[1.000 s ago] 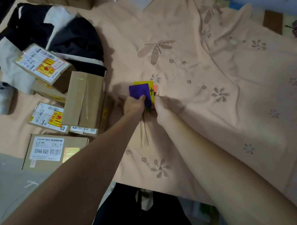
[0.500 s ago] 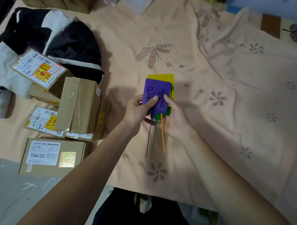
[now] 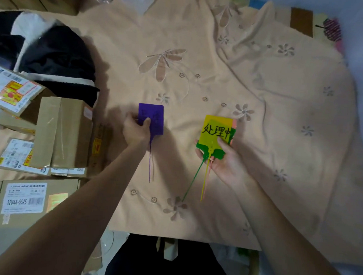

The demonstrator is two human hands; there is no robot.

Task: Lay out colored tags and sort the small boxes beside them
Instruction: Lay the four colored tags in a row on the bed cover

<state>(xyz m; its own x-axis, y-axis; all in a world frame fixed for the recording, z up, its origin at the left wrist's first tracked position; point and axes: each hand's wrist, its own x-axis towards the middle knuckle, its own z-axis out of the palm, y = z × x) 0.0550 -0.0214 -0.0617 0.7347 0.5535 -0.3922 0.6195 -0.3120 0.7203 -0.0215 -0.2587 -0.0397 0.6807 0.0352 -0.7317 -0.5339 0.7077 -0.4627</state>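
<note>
My left hand (image 3: 135, 129) pinches a purple tag (image 3: 153, 118) by its lower left corner, and its thin purple tail hangs down over the cloth. My right hand (image 3: 227, 161) holds a fanned stack of tags: a yellow tag (image 3: 214, 128) with black handwriting on top, a green tag (image 3: 201, 147) under it, and an orange-pink one peeking out at the right edge. Their tails trail downward. Several small cardboard boxes (image 3: 61, 131) lie stacked at the left.
A peach bedspread (image 3: 260, 88) with flower embroidery covers the work surface. A black and white garment (image 3: 51, 56) lies at the upper left behind the boxes. A labelled box (image 3: 30, 200) sits at the lower left. More cartons line the top left edge.
The purple tag was on top of the stack held by both hands. My left hand has pulled it off to the left, and my right hand has carried the rest to the right.
</note>
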